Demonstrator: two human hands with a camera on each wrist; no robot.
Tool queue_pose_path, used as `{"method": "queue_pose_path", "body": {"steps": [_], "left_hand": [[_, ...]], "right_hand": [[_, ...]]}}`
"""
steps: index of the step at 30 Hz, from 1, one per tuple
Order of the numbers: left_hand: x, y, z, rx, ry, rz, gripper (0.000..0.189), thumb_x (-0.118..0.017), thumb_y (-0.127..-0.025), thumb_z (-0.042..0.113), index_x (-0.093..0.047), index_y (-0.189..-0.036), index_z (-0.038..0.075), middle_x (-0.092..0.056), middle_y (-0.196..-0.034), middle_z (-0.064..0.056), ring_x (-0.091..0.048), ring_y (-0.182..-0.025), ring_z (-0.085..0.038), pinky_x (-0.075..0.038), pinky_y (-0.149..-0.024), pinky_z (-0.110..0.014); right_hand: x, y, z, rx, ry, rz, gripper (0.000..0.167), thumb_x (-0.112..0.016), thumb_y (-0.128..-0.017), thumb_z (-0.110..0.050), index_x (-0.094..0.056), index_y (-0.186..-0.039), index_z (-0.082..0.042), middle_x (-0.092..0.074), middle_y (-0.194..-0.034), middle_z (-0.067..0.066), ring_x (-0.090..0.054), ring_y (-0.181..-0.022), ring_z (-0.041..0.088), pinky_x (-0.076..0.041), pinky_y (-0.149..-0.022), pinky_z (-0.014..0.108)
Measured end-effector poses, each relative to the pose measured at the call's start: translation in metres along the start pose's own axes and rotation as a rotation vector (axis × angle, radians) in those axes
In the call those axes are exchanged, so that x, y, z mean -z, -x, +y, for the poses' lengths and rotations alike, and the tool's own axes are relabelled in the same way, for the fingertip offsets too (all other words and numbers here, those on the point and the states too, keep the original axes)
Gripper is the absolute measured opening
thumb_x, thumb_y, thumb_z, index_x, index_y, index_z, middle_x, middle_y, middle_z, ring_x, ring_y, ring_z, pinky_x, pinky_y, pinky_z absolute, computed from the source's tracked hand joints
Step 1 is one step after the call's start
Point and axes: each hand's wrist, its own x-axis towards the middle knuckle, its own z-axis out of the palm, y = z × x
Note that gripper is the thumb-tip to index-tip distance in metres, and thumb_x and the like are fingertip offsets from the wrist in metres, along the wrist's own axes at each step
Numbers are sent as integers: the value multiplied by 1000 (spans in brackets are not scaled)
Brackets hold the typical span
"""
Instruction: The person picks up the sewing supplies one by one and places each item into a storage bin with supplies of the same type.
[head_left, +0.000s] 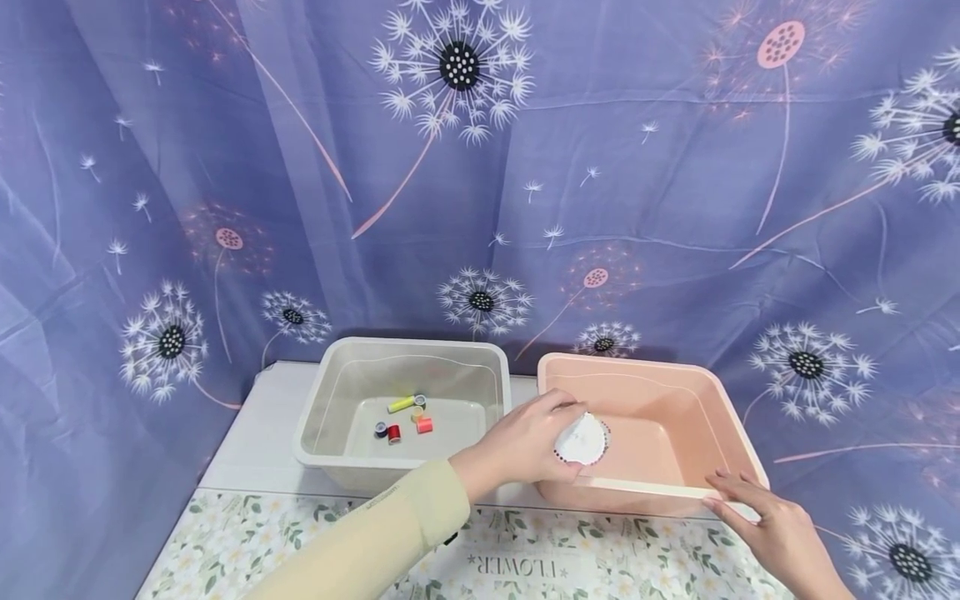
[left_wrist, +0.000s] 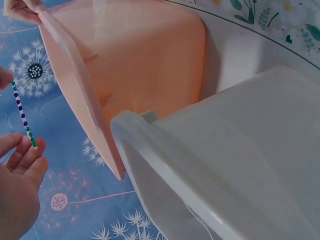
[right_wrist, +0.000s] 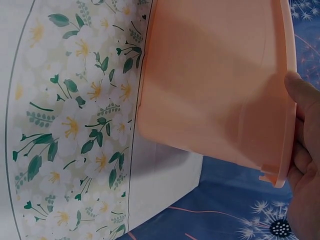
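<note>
My left hand (head_left: 528, 437) pinches a sewing pin wheel (head_left: 583, 438), a white disc ringed with small coloured heads, over the front of the pink basin (head_left: 637, 490). Seen edge-on in the left wrist view, the pin wheel (left_wrist: 22, 115) shows green, purple and white heads between thumb and fingers. At the basin's front right corner, my right hand (head_left: 780, 525) grips the rim. The right wrist view shows its thumb (right_wrist: 300, 87) on one side of that rim and the fingers on the other.
Left of the pink basin stands a grey-white basin (head_left: 405, 462). It contains a red thread spool (head_left: 394, 434), a coral spool (head_left: 424, 425), a yellow stick-like piece (head_left: 401, 404) and several other small spools. A flowered cloth (head_left: 262, 542) covers the table's front; a blue curtain (head_left: 420, 250) hangs behind.
</note>
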Motion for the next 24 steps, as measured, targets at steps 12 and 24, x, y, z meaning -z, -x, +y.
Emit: {"method": "queue_pose_path", "body": {"steps": [12, 24], "left_hand": [[-10, -26, -3, 27, -33, -71, 83, -89, -82, 42, -59, -152, 8, -60, -145, -5, -63, -127, -16, -53, -107, -22], [-21, -53, -3, 50, -122, -186, 80, -86, -85, 47, -59, -152, 12, -60, -146, -4, -62, -127, -16, -53, -108, -22]], "right_hand": [[0, -1, 0, 28, -15, 17, 33, -92, -84, -20, -83, -116, -14, -79, -118, 14, -70, -109, 53, -61, -72, 63], [-1, -1, 2, 48, 0, 34, 35, -93, -82, -19, -83, -116, -16, -80, -118, 13, -71, -107, 51, -60, -75, 63]]}}
